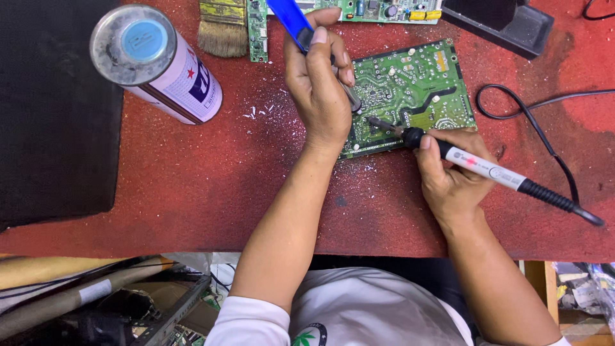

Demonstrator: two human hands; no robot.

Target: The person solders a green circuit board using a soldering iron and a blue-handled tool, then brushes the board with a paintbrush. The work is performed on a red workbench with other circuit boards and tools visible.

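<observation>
The right hand (451, 182) is gripping a soldering iron (487, 172) by its handle while the left hand (317, 83), closed on a blue tool (296, 22), is working over the stiff, probably fragile green circuit board (410, 93) lying between both hands.

On the red work surface (192, 186), the left hand (317, 83) grips a blue-handled desoldering pump (301, 29), its tip on the green circuit board (410, 96) near the far edge. The right hand (448, 176) holds a soldering iron (474, 163), tip touching the board. A spray can (157, 64) and a brush (223, 27) lie toward the far-left corner.
</observation>
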